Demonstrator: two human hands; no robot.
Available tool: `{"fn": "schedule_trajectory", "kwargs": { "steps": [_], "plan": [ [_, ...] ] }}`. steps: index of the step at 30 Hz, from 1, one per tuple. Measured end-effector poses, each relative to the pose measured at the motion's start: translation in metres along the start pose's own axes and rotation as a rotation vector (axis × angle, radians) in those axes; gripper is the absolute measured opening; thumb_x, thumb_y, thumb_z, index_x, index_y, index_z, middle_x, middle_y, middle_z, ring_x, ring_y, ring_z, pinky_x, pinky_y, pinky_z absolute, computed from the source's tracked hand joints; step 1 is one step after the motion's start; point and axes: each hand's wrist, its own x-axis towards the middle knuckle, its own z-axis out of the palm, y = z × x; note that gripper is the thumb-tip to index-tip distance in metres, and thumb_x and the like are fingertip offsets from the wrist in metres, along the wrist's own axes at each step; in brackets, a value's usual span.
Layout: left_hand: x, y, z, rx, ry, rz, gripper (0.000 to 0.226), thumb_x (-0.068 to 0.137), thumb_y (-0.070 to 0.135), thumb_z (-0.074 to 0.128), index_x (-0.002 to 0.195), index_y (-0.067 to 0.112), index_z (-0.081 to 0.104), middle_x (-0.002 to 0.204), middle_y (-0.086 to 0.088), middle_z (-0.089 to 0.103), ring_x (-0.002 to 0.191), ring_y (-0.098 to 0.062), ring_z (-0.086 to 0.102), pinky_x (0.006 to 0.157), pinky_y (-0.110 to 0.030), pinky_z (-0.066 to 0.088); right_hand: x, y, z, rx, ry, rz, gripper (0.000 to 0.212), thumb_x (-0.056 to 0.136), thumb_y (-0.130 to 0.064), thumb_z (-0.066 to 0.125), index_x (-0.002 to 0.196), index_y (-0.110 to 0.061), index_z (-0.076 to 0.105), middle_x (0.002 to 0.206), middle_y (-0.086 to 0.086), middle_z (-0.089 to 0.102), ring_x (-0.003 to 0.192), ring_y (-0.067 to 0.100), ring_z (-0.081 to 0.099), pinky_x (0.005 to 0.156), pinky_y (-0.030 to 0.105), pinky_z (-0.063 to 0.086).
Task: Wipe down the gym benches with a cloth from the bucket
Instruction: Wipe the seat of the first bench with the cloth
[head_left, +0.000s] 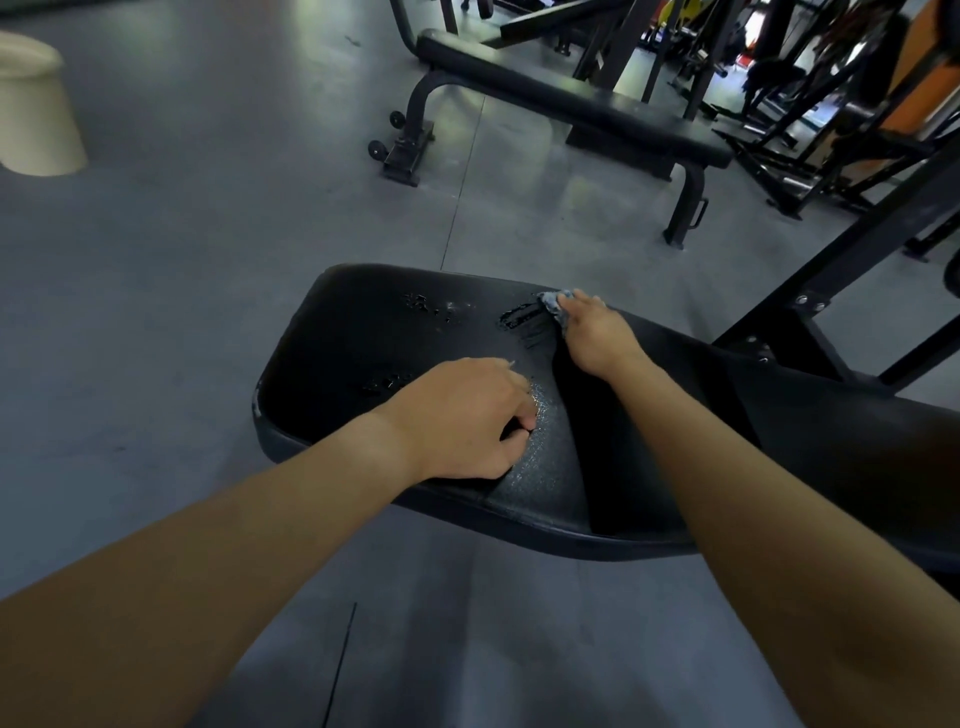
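Observation:
A black padded bench seat (353, 332) fills the middle of the view, its surface worn and wet in patches. My right hand (597, 332) grips a small grey cloth (555, 304) and presses it onto the far side of the pad. My left hand (467, 415) rests on the near part of the pad with its fingers curled under, holding nothing I can see. A cream bucket (36, 109) stands on the floor at the far left, apart from the bench.
A second black flat bench (571, 104) stands beyond, with small wheels on its left foot. Black machine frames and racks crowd the upper right. A black steel post (852, 260) rises beside the bench at right. Grey floor (208, 260) spreads to the left.

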Motion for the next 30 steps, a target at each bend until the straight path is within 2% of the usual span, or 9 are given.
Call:
{"fn": "schedule_trajectory", "kwargs": {
  "steps": [3, 4, 6, 8, 10, 14, 17, 21, 30],
  "plan": [
    [-0.002, -0.001, -0.002, 0.032, 0.000, 0.028, 0.028, 0.097, 0.039, 0.053, 0.109, 0.030, 0.077, 0.099, 0.014, 0.070, 0.094, -0.008, 0.055, 0.085, -0.019, 0.045, -0.015, -0.027, 0.008, 0.031, 0.007, -0.089, 0.051, 0.102, -0.005, 0.039, 0.153, -0.010, 0.039, 0.163, 0.015, 0.029, 0.151, 0.036, 0.024, 0.123, 0.043, 0.020],
    [-0.003, -0.002, -0.003, 0.046, -0.004, 0.033, 0.029, 0.098, 0.040, 0.053, 0.110, 0.031, 0.077, 0.101, 0.015, 0.070, 0.093, -0.007, 0.054, 0.086, -0.027, 0.048, -0.025, -0.034, 0.010, 0.034, 0.003, -0.150, 0.051, 0.104, -0.005, 0.038, 0.155, -0.011, 0.038, 0.164, 0.013, 0.027, 0.153, 0.035, 0.021, 0.124, 0.043, 0.018],
    [-0.004, -0.003, -0.006, 0.080, -0.012, 0.048, 0.029, 0.099, 0.041, 0.050, 0.108, 0.032, 0.076, 0.103, 0.017, 0.070, 0.095, -0.007, 0.053, 0.088, -0.033, 0.049, -0.047, -0.043, 0.014, 0.047, -0.010, -0.253, 0.051, 0.106, -0.008, 0.037, 0.157, -0.015, 0.035, 0.166, 0.008, 0.023, 0.155, 0.029, 0.015, 0.125, 0.041, 0.012],
    [-0.006, -0.005, -0.008, 0.125, -0.007, 0.074, 0.030, 0.100, 0.039, 0.046, 0.101, 0.032, 0.075, 0.100, 0.018, 0.070, 0.097, -0.008, 0.053, 0.088, -0.034, 0.047, -0.058, -0.042, 0.011, 0.067, -0.047, -0.305, 0.051, 0.107, -0.011, 0.036, 0.157, -0.020, 0.035, 0.167, 0.003, 0.021, 0.156, 0.022, 0.011, 0.126, 0.038, 0.010],
    [-0.010, -0.008, -0.010, 0.174, 0.013, 0.075, 0.032, 0.101, 0.037, 0.042, 0.100, 0.031, 0.074, 0.102, 0.017, 0.071, 0.102, -0.008, 0.053, 0.090, -0.034, 0.046, -0.052, -0.034, 0.007, 0.059, -0.065, -0.312, 0.051, 0.107, -0.010, 0.036, 0.156, -0.022, 0.037, 0.166, 0.003, 0.024, 0.155, 0.021, 0.015, 0.126, 0.038, 0.015],
    [-0.024, -0.021, -0.017, 0.245, 0.063, -0.048, 0.038, 0.103, 0.040, 0.042, 0.127, 0.025, 0.067, 0.130, 0.009, 0.064, 0.120, -0.015, 0.053, 0.102, -0.040, 0.045, -0.022, -0.025, 0.002, 0.010, -0.044, -0.132, 0.055, 0.103, -0.005, 0.038, 0.157, -0.017, 0.034, 0.166, 0.011, 0.024, 0.154, 0.031, 0.019, 0.123, 0.036, 0.021],
    [-0.036, -0.032, -0.023, 0.289, 0.062, -0.193, 0.047, 0.105, 0.044, 0.038, 0.138, 0.018, 0.058, 0.136, 0.000, 0.060, 0.124, -0.021, 0.053, 0.107, -0.044, 0.043, -0.006, -0.039, 0.007, 0.015, -0.039, -0.018, 0.055, 0.104, -0.009, 0.036, 0.158, -0.016, 0.030, 0.167, 0.011, 0.020, 0.154, 0.036, 0.015, 0.123, 0.042, 0.019],
    [-0.046, -0.042, -0.026, 0.314, 0.055, -0.275, 0.048, 0.107, 0.045, 0.034, 0.137, 0.015, 0.055, 0.134, -0.002, 0.060, 0.123, -0.023, 0.054, 0.108, -0.045, 0.042, -0.015, -0.053, 0.013, 0.036, -0.042, -0.084, 0.054, 0.104, -0.007, 0.034, 0.157, -0.015, 0.032, 0.167, 0.012, 0.021, 0.154, 0.036, 0.015, 0.125, 0.044, 0.014],
    [-0.035, -0.035, -0.020, 0.270, 0.021, -0.183, 0.047, 0.108, 0.044, 0.033, 0.138, 0.015, 0.055, 0.140, -0.001, 0.058, 0.131, -0.019, 0.052, 0.117, -0.041, 0.034, -0.063, -0.052, 0.011, 0.068, -0.075, -0.278, 0.053, 0.106, -0.009, 0.033, 0.156, -0.024, 0.036, 0.166, 0.000, 0.024, 0.155, 0.021, 0.014, 0.126, 0.038, 0.014]
  ]
}}
